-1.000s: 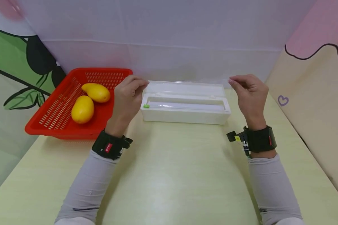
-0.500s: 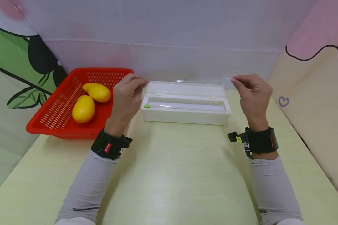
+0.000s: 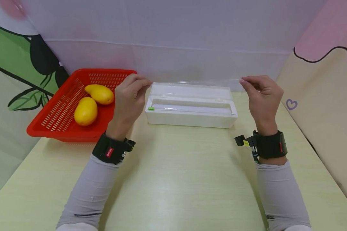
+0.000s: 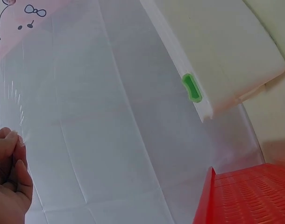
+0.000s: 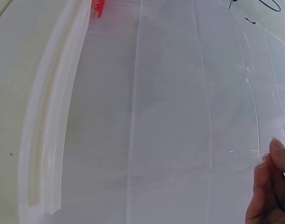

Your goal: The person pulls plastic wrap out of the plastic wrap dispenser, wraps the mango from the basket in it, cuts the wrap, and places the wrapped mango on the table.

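Observation:
A thin sheet of clear cling film (image 3: 188,82) stretches between my two hands above a white cling film dispenser box (image 3: 192,120). My left hand (image 3: 130,101) pinches the film's left corner between thumb and fingers, near the red basket. The right hand (image 3: 264,104) pinches the opposite corner, out past the box's right end. In the right wrist view, creases run through the film (image 5: 257,112) up from those fingers. The box's lid stands raised at the back, and a green slider cutter (image 3: 151,108) sits at its front left. Much of the film is too transparent to make out.
A red plastic basket (image 3: 36,132) stands left of the box, with two yellow mangoes, one rounder (image 3: 85,111) and one tapered (image 3: 102,95). The pale wooden table (image 3: 185,179) reaches back to a light cloth backdrop (image 3: 173,41). A patterned panel (image 3: 321,96) borders the right side.
My right hand has moved a little to the right and slightly up, drawing the film tighter. The left hand has barely shifted. Box, basket and mangoes stay where they were.

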Action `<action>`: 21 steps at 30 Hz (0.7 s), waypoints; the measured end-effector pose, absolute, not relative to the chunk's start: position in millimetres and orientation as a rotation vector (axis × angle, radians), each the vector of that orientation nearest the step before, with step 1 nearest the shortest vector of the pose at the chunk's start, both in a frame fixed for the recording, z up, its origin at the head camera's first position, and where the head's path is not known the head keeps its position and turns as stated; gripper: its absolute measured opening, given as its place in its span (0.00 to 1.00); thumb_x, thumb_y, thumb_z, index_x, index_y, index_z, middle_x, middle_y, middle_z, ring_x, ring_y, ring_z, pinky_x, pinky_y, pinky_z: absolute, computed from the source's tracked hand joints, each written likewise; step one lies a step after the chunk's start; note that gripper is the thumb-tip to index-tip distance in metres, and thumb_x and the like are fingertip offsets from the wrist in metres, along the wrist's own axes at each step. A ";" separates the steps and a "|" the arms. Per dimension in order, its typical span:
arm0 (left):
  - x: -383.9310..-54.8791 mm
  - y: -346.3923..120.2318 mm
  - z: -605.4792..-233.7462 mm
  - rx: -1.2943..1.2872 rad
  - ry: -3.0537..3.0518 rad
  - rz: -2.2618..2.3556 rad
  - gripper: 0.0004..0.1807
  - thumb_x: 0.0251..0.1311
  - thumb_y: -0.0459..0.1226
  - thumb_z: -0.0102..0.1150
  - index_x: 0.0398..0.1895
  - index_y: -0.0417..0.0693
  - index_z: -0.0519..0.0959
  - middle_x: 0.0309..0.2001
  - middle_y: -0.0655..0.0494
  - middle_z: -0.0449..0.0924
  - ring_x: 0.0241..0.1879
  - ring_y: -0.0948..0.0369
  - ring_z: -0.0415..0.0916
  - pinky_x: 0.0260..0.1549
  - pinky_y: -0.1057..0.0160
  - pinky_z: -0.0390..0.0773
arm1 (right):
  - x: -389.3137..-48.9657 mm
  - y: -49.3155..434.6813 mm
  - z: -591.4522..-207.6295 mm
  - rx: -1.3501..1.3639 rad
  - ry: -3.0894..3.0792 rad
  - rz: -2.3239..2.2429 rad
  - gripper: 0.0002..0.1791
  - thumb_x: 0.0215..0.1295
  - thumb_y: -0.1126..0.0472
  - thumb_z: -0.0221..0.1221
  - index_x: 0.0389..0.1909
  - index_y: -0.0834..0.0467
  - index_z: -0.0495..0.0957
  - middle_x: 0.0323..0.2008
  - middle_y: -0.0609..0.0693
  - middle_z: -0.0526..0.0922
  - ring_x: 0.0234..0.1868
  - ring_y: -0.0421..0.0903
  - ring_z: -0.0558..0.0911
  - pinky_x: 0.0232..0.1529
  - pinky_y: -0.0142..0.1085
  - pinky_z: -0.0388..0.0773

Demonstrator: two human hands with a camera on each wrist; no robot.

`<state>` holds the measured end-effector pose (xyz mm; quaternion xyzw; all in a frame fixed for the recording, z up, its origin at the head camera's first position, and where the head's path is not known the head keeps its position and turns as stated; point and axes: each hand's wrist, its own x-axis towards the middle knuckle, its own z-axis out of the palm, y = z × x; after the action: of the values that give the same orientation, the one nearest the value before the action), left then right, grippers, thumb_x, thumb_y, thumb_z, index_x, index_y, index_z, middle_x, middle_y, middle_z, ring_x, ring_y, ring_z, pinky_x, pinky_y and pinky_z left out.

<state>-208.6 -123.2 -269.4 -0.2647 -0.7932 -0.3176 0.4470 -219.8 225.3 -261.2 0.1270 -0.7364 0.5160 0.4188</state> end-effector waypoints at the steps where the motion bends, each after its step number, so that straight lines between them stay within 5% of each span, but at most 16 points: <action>1: -207.9 -123.3 -269.0 -0.660 -1.963 -0.780 0.08 0.66 0.29 0.59 0.39 0.31 0.85 0.38 0.41 0.83 0.38 0.51 0.80 0.48 0.65 0.81 | -218.7 224.7 -260.4 0.317 -1.848 1.291 0.04 0.59 0.71 0.68 0.34 0.69 0.87 0.29 0.44 0.85 0.30 0.36 0.78 0.32 0.27 0.70; 21: -199.4 -126.6 -261.0 -0.673 -1.897 -0.801 0.08 0.66 0.29 0.60 0.39 0.32 0.86 0.37 0.41 0.82 0.39 0.51 0.81 0.50 0.71 0.77 | -204.2 213.2 -248.4 0.401 -1.744 1.266 0.04 0.58 0.73 0.68 0.32 0.72 0.86 0.28 0.35 0.82 0.29 0.36 0.78 0.34 0.28 0.72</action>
<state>-199.4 -126.6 -261.0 -0.2746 -0.7736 -0.3265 0.4685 -204.2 213.2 -248.4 0.1629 -0.7075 0.5137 0.4572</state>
